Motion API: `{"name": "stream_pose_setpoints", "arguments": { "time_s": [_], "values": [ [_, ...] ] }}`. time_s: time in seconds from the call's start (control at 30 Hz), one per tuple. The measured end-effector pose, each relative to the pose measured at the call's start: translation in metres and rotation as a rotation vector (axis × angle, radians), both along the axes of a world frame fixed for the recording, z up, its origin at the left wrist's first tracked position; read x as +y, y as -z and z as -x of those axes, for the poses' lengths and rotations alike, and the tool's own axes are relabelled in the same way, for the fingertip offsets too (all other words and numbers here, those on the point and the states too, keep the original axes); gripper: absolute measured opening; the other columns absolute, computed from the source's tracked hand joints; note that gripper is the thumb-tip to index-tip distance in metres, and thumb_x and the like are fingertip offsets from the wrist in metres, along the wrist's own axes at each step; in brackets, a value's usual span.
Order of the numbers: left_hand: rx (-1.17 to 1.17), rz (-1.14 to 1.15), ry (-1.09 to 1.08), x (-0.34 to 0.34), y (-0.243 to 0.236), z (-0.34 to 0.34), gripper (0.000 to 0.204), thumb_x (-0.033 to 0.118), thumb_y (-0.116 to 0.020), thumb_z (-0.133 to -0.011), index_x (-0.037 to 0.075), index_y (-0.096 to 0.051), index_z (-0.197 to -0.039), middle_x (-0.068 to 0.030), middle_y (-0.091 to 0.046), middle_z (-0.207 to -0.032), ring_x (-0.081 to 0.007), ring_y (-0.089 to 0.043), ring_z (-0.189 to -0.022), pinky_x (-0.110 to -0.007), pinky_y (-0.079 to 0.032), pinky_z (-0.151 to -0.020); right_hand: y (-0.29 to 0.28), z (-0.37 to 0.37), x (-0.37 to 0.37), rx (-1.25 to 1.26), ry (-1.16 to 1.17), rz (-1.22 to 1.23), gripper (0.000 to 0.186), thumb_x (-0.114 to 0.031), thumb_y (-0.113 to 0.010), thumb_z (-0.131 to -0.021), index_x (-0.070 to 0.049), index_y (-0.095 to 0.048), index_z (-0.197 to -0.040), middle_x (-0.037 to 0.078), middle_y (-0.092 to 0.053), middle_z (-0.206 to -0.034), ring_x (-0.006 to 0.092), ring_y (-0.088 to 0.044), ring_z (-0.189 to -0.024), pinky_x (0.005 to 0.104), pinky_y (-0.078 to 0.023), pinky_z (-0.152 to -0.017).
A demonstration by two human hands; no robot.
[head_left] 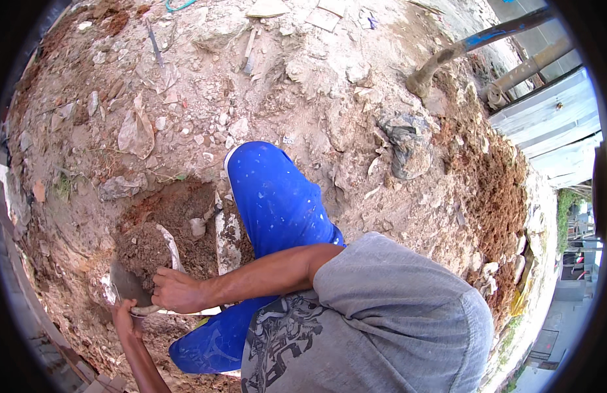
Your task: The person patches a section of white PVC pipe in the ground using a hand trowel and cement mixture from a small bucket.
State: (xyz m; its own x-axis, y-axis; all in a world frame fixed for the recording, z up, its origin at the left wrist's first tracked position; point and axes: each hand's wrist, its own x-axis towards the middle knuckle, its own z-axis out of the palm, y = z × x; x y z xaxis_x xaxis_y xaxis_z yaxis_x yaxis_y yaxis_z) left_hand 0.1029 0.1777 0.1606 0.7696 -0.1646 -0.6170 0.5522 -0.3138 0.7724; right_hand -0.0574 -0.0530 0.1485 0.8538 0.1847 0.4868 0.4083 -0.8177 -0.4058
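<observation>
My right hand (178,291) reaches across from the right, its fingers curled above a dug hole (176,213) in the soil. Close below it, my left hand (125,319) is closed too, with the thumb side up. A short pale stick-like handle (146,310) spans the gap between them, and both hands appear to grip it. Beside the fingers stands a grey flat blade-like piece (127,282); whether it joins the handle is hidden. A curved whitish strip (170,245) rises from the loose soil just beyond my right hand.
A whitish slab-like edge (226,236) stands along the hole beside my blue-trousered knee (271,196). Rubble covers the ground. A wooden-handled tool (249,51) lies far off, a dark plastic bag (408,145) to the right. Poles (480,40) lean near pale boards (549,128).
</observation>
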Motion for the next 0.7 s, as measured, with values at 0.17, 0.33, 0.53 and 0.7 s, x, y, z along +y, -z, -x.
{"name": "stream_pose_setpoints", "arguments": {
  "time_s": [0.17, 0.33, 0.53, 0.7],
  "values": [
    [-0.251, 0.299, 0.164, -0.171, -0.146, 0.058, 0.046, 0.001, -0.057, -0.079, -0.003, -0.054, -0.125, -0.0064, -0.060, -0.100, -0.0180, -0.058, -0.089, -0.033, -0.047, -0.084, -0.102, 0.058, -0.108, -0.080, 0.135, -0.111, 0.015, -0.019, -0.068, -0.068, -0.011, -0.059, -0.077, 0.001, -0.060, -0.073, 0.0223, -0.059, -0.083, 0.0379, -0.041, -0.083],
    [-0.653, 0.623, 0.651, -0.323, -0.248, 0.176, 0.069, 0.030, -0.057, -0.097, -0.008, -0.032, -0.149, -0.0228, -0.042, -0.149, -0.0294, -0.039, -0.140, -0.042, -0.029, -0.116, -0.190, 0.189, -0.233, -0.313, 0.432, -0.197, 0.025, -0.007, -0.080, -0.068, -0.008, -0.070, -0.091, 0.002, -0.065, -0.074, 0.0235, -0.063, -0.071, 0.0387, -0.046, -0.066],
    [-1.572, 0.340, 1.188, -0.348, -0.261, 0.179, 0.116, 0.084, -0.051, -0.077, 0.003, -0.025, -0.156, -0.0192, -0.025, -0.161, -0.0343, -0.018, -0.151, -0.052, -0.011, -0.122, -0.252, 0.398, -0.334, -0.889, 1.251, -1.083, 0.033, -0.024, -0.057, -0.101, 0.003, -0.061, -0.118, 0.016, -0.068, -0.112, 0.0233, -0.068, -0.103, 0.0406, -0.058, -0.092],
    [-1.053, 0.083, 1.128, -0.323, -0.152, 0.068, 0.086, 0.028, -0.071, -0.087, 0.004, -0.026, -0.156, -0.0195, -0.027, -0.161, -0.0343, -0.021, -0.151, -0.045, -0.019, -0.121, -0.206, 0.538, -0.371, -1.351, 1.293, -1.441, 0.043, -0.025, -0.037, -0.107, 0.000, -0.044, -0.142, 0.018, -0.051, -0.142, 0.0325, -0.052, -0.130, 0.0564, -0.043, -0.110]
  ]
}}
